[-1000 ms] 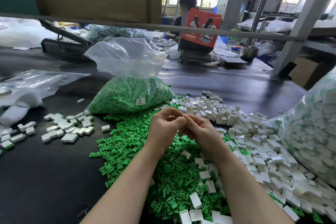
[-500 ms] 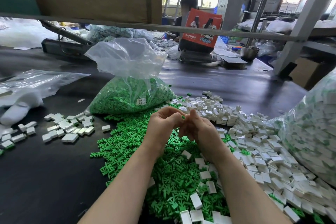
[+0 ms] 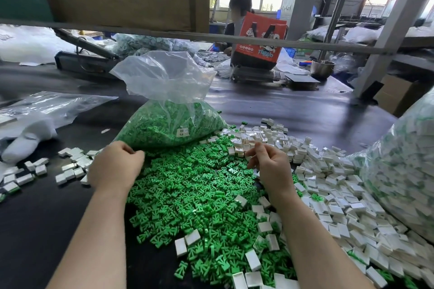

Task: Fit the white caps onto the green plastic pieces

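Resting over the left side of the green pieces (image 3: 187, 195), the left hand (image 3: 115, 166) had its fingers curled under at the foot of a clear bag of green pieces (image 3: 169, 124); whether it held anything could not be told. The right hand (image 3: 270, 166) hovered where the green heap met the white caps (image 3: 333, 195), its fingers loosely bent, thumb and forefinger drawn close together near a cap, though a grip on any cap could not be made out. The green pieces lay spread across the middle of the dark bench (image 3: 47, 230), running toward its near edge, with a few white caps scattered among them. The main mass of white caps lay to the right of the green heap, reaching toward the right edge. A small cluster of finished white blocks (image 3: 70, 166) sat on the left part of the bench, just beside the left hand. A large bag of assembled parts (image 3: 404, 171) bulged at the right edge. A flat empty plastic bag (image 3: 47, 105) lay toward the far left, and another person sat beyond the far edge behind a red bag (image 3: 258, 40).
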### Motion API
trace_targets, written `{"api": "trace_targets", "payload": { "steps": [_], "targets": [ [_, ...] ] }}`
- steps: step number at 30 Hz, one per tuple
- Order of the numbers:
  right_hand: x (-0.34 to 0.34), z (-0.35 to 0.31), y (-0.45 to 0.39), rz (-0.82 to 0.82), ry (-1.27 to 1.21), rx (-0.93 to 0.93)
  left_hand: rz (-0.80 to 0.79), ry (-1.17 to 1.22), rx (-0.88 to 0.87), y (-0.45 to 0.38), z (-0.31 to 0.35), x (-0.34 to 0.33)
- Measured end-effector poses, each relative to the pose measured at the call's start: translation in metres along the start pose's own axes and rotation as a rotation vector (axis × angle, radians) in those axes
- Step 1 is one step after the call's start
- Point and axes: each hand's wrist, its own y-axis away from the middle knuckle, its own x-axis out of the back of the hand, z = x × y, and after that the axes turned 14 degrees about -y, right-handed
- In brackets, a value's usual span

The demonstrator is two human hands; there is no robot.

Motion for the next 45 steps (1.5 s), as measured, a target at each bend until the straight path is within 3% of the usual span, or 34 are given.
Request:
{"api": "trace_targets", "payload": {
  "steps": [4,10,14,18,25,27,31,35,41,43,45],
  "targets": [
    [0.004,-0.001,-0.002,0.129,0.198,0.089,0.048,-0.175,0.076,-0.005,-0.011,-0.001],
    [0.008,0.000,-0.001,0.150,0.680,0.100,0.027,-0.254,0.070,-0.003,-0.007,0.000],
    [0.007,-0.004,0.004,0.112,1.123,0.023,0.008,-0.144,-0.061,0.005,0.016,0.008],
    [0.002,-0.007,0.006,0.026,1.314,-0.036,-0.053,0.046,-0.278,0.025,0.051,0.010],
    [0.002,-0.005,0.004,0.033,1.240,0.031,-0.322,0.288,-0.483,0.057,0.089,-0.010],
    [0.003,-0.002,0.003,0.034,1.011,0.072,-0.424,0.372,-0.500,0.062,0.093,-0.015],
    [-0.001,-0.010,0.002,-0.052,0.226,0.004,-0.560,0.538,-0.574,0.072,0.100,-0.023],
    [-0.005,-0.015,0.006,-0.134,-0.022,-0.083,-0.596,0.738,-0.565,0.076,0.103,-0.025],
    [-0.003,-0.013,0.007,-0.189,-0.129,-0.106,-0.584,0.843,-0.529,0.076,0.101,-0.027],
    [-0.004,-0.010,0.006,-0.184,0.009,-0.037,-0.603,0.888,-0.454,0.075,0.100,-0.028],
    [-0.005,-0.005,0.003,-0.188,0.377,0.074,-0.631,0.963,-0.359,0.073,0.099,-0.029]
  ]
}}
